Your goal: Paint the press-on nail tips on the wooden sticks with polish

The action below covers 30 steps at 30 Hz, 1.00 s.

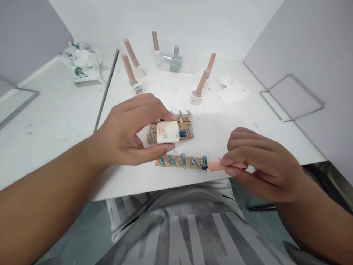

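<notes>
My left hand grips a white square nail polish bottle, tilted on its side with its dark teal neck facing right. Between the thumb and fingers of my right hand is a peach-capped nail polish brush. Its dark tip is at the rightmost teal false nail. Several teal false nails stand in a row on a tan strip near the table's front edge. Behind the bottle, partly hidden, lies a second tan stand with more nails and small metal balls.
Peach-capped bottles stand at the back left, others at the back right. A clear tray holds a teal bottle. Stained tissue lies far left, white tissue at right. Wire frames flank the table.
</notes>
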Each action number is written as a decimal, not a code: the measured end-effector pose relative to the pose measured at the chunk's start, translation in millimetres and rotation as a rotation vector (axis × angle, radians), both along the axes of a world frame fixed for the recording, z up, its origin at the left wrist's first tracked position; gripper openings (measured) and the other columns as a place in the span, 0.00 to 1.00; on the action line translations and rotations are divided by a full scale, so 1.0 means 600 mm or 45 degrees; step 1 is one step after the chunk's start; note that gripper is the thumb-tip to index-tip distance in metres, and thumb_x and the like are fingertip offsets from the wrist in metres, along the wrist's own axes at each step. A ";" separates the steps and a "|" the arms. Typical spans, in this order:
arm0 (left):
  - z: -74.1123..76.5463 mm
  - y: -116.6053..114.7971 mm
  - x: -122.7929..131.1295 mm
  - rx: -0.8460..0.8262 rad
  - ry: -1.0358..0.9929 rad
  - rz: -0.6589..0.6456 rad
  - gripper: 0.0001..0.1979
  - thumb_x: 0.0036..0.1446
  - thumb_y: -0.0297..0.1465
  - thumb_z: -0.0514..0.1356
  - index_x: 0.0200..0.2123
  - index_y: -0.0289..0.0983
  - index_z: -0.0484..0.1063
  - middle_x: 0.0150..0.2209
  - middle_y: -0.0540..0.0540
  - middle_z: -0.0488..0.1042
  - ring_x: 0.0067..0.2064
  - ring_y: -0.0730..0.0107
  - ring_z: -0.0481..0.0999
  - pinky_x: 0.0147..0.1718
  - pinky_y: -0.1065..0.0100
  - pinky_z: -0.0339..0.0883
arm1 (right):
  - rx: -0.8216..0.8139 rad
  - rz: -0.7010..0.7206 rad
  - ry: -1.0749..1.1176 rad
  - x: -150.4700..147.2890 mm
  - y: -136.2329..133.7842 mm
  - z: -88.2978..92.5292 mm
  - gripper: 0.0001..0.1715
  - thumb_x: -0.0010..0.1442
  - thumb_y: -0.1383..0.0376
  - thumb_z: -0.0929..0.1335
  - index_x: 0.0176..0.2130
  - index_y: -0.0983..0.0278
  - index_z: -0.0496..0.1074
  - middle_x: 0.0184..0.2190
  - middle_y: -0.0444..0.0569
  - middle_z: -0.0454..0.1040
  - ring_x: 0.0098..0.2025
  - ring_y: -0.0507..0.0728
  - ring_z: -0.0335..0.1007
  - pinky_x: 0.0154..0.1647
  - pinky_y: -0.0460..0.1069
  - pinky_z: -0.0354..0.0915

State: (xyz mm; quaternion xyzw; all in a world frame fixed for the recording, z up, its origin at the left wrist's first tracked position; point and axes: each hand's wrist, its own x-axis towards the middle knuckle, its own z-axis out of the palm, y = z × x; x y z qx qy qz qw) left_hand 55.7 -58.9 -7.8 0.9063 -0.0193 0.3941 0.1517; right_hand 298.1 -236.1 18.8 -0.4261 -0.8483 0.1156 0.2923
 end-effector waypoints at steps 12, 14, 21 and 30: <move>0.001 0.000 0.002 0.002 -0.012 -0.014 0.19 0.52 0.35 0.69 0.45 0.37 0.71 0.32 0.47 0.73 0.31 0.69 0.67 0.28 0.64 0.65 | 0.089 -0.060 -0.006 -0.003 0.008 0.006 0.06 0.59 0.75 0.66 0.36 0.66 0.68 0.22 0.41 0.63 0.25 0.50 0.57 0.31 0.50 0.56; 0.001 0.000 0.001 0.000 -0.003 -0.004 0.19 0.52 0.36 0.69 0.45 0.37 0.71 0.32 0.47 0.73 0.31 0.68 0.68 0.28 0.63 0.66 | 0.063 -0.040 0.000 -0.002 0.006 0.010 0.06 0.58 0.76 0.66 0.36 0.66 0.68 0.22 0.41 0.64 0.25 0.50 0.57 0.32 0.51 0.56; 0.003 -0.002 0.002 0.013 0.011 0.007 0.18 0.53 0.36 0.68 0.46 0.40 0.70 0.32 0.48 0.72 0.30 0.68 0.68 0.28 0.62 0.67 | 0.033 -0.049 -0.078 -0.002 0.003 0.010 0.05 0.61 0.73 0.66 0.35 0.64 0.68 0.22 0.40 0.64 0.25 0.50 0.57 0.32 0.51 0.57; 0.005 -0.002 0.003 0.021 0.017 -0.004 0.18 0.53 0.36 0.68 0.45 0.38 0.69 0.31 0.48 0.71 0.31 0.68 0.69 0.28 0.63 0.67 | 0.108 -0.105 -0.162 -0.004 0.015 0.003 0.04 0.62 0.73 0.66 0.36 0.65 0.68 0.22 0.40 0.64 0.25 0.50 0.57 0.32 0.50 0.57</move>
